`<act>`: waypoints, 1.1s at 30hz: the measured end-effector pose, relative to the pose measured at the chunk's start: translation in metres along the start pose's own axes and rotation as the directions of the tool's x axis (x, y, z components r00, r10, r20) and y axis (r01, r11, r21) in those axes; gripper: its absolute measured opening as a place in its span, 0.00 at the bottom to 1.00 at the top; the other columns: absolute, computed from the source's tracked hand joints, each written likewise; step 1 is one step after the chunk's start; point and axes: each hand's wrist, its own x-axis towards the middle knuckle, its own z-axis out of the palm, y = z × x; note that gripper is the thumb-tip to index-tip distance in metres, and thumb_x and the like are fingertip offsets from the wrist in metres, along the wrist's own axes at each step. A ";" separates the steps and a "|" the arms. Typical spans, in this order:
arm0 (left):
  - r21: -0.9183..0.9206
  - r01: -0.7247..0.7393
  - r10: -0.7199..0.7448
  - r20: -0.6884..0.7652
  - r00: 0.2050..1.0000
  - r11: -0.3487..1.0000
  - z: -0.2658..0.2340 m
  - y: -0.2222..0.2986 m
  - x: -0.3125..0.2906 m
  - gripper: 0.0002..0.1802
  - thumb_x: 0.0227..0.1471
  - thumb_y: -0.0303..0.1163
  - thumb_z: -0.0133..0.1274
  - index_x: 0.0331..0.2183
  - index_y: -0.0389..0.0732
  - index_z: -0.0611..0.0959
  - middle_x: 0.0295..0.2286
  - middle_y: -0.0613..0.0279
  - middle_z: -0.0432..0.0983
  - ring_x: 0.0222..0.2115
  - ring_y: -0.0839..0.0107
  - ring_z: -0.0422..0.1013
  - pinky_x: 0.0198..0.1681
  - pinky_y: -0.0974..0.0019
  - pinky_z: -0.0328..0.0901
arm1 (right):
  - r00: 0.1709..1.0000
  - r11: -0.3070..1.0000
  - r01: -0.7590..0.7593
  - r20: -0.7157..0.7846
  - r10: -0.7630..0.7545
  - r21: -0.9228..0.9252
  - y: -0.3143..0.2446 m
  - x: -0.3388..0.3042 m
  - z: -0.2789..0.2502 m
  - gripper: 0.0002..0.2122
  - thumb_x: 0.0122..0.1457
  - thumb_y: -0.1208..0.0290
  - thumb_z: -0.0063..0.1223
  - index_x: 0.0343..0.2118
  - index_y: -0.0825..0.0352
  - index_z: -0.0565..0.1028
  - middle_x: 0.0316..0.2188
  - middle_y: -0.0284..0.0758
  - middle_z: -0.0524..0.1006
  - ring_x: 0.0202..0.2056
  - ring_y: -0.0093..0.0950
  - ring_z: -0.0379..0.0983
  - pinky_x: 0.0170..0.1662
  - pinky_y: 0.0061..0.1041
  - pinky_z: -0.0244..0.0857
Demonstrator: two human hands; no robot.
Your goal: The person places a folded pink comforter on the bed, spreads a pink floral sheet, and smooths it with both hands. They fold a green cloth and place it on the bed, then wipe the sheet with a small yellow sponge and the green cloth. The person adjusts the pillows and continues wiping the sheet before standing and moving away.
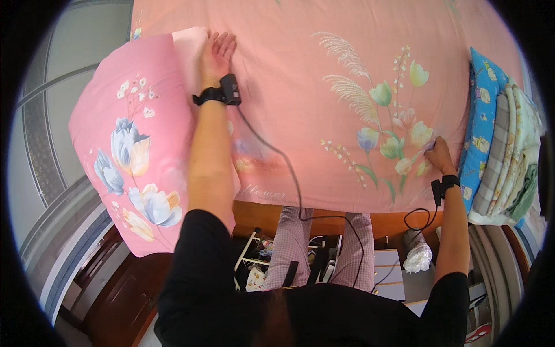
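A pink bed sheet (277, 87) printed with tulips and feathery grasses covers the bed before me. At the far left, my left hand (219, 52) lies beside the upper edge of a pink flowered pillow (130, 139); its fingers are stretched out and its palm is partly turned up. The left forearm runs along the pillow's right side. Toward the right, the fingers of my right hand (441, 155) are bent and closed on the sheet near the printed tulips. Both wrists wear black strapped devices, joined to a cable.
A blue patterned cushion (481, 124) and a stack of folded cloths (509, 144) sit at the bed's right side. Below the wooden bed edge (254, 217) are white drawers (388, 274) and a wrapped white bundle (417, 254). Glazed panels (55, 127) stand at left.
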 end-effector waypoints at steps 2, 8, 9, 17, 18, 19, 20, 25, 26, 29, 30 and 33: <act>-0.097 -0.027 0.023 -0.043 0.999 0.995 0.020 -0.066 -0.030 0.23 0.61 0.38 0.39 0.53 0.34 0.69 0.52 0.45 0.68 0.55 0.54 0.64 0.61 0.51 0.57 | 0.999 0.998 -0.043 0.035 0.042 0.044 0.001 0.002 0.000 0.14 0.40 0.72 0.58 0.27 0.75 0.67 0.28 0.55 0.71 0.34 0.53 0.69 0.38 0.41 0.64; 0.796 -0.297 -0.510 0.576 0.638 0.527 0.145 -0.257 -0.397 0.23 0.62 0.38 0.40 0.53 0.33 0.68 0.51 0.45 0.67 0.53 0.54 0.65 0.58 0.52 0.59 | 0.994 0.997 -0.039 0.096 0.045 -0.065 -0.009 0.008 -0.007 0.16 0.39 0.71 0.60 0.29 0.76 0.70 0.32 0.56 0.74 0.38 0.54 0.71 0.43 0.44 0.66; 0.759 -0.347 -0.627 0.651 0.429 0.551 0.154 -0.268 -0.443 0.23 0.62 0.38 0.40 0.53 0.33 0.68 0.51 0.45 0.67 0.52 0.54 0.65 0.57 0.52 0.59 | 0.999 0.998 -0.013 0.042 0.015 -0.055 -0.012 0.008 -0.006 0.16 0.39 0.71 0.61 0.29 0.76 0.71 0.32 0.56 0.74 0.38 0.53 0.71 0.43 0.44 0.66; 0.948 -0.148 0.174 0.101 0.980 0.282 0.030 -0.114 -0.237 0.23 0.63 0.38 0.41 0.53 0.31 0.67 0.50 0.44 0.66 0.49 0.55 0.65 0.53 0.53 0.61 | 0.997 0.994 -0.073 0.027 0.075 -0.080 -0.025 0.002 -0.010 0.14 0.38 0.72 0.61 0.28 0.74 0.74 0.33 0.53 0.76 0.39 0.50 0.73 0.45 0.43 0.67; 0.984 -0.113 0.339 0.059 0.939 0.140 0.014 -0.082 -0.201 0.23 0.63 0.38 0.41 0.53 0.31 0.67 0.50 0.44 0.66 0.49 0.55 0.65 0.53 0.53 0.62 | 0.995 0.991 -0.090 0.039 0.094 -0.101 -0.026 0.002 -0.012 0.14 0.38 0.72 0.61 0.28 0.74 0.75 0.32 0.52 0.76 0.39 0.49 0.73 0.45 0.42 0.68; 0.998 -0.049 0.426 0.024 0.904 0.049 0.010 -0.070 -0.179 0.24 0.63 0.38 0.42 0.53 0.31 0.67 0.50 0.44 0.66 0.48 0.55 0.66 0.52 0.53 0.62 | 0.995 0.990 -0.087 0.029 0.091 -0.111 -0.029 0.002 -0.013 0.14 0.38 0.72 0.61 0.29 0.73 0.75 0.32 0.52 0.76 0.39 0.49 0.73 0.45 0.42 0.68; 1.000 0.019 0.434 -0.011 0.901 -0.016 0.015 -0.070 -0.175 0.24 0.63 0.38 0.42 0.53 0.31 0.67 0.50 0.44 0.65 0.48 0.55 0.66 0.52 0.53 0.62 | 0.996 0.989 -0.083 0.014 0.086 -0.121 -0.031 0.002 -0.014 0.13 0.38 0.72 0.61 0.29 0.73 0.75 0.32 0.51 0.77 0.39 0.48 0.73 0.45 0.42 0.68; 0.814 -0.561 -0.080 0.555 0.828 -0.149 0.138 -0.188 -0.317 0.19 0.60 0.36 0.44 0.48 0.35 0.72 0.45 0.50 0.71 0.47 0.59 0.66 0.50 0.55 0.61 | 0.977 0.980 -0.165 0.115 0.178 -0.112 -0.045 0.001 -0.029 0.17 0.39 0.69 0.63 0.33 0.72 0.77 0.37 0.51 0.77 0.44 0.45 0.74 0.47 0.40 0.69; 0.770 -0.634 -0.187 0.635 0.750 0.072 0.167 -0.208 -0.348 0.19 0.59 0.37 0.45 0.47 0.35 0.72 0.44 0.50 0.71 0.47 0.59 0.66 0.51 0.54 0.60 | 0.970 0.981 -0.161 0.165 0.177 -0.104 -0.046 0.002 -0.037 0.18 0.40 0.69 0.63 0.35 0.73 0.77 0.39 0.51 0.76 0.45 0.45 0.73 0.48 0.39 0.69; 0.698 -0.483 -0.219 0.661 0.717 0.528 0.215 -0.226 -0.365 0.18 0.58 0.39 0.46 0.45 0.37 0.75 0.43 0.50 0.72 0.48 0.58 0.66 0.54 0.51 0.57 | 0.892 0.991 -0.113 0.433 0.132 -0.068 -0.036 0.011 -0.067 0.21 0.43 0.67 0.61 0.41 0.74 0.76 0.43 0.54 0.75 0.48 0.46 0.72 0.50 0.39 0.67; 0.662 -0.245 -0.199 0.520 0.831 0.709 0.222 -0.226 -0.341 0.19 0.59 0.39 0.46 0.47 0.37 0.74 0.44 0.51 0.72 0.48 0.62 0.66 0.53 0.56 0.59 | 0.845 0.996 -0.076 0.528 0.088 -0.045 -0.029 0.017 -0.078 0.22 0.44 0.66 0.60 0.42 0.74 0.76 0.45 0.54 0.74 0.49 0.47 0.71 0.51 0.39 0.67; 0.644 -0.034 -0.261 0.358 0.897 0.765 0.229 -0.204 -0.256 0.18 0.58 0.34 0.47 0.48 0.36 0.73 0.44 0.53 0.70 0.47 0.65 0.65 0.52 0.62 0.61 | 0.997 0.991 -0.067 0.043 0.062 0.117 0.003 0.046 -0.101 0.28 0.51 0.69 0.54 0.56 0.71 0.65 0.55 0.53 0.67 0.56 0.47 0.64 0.59 0.35 0.58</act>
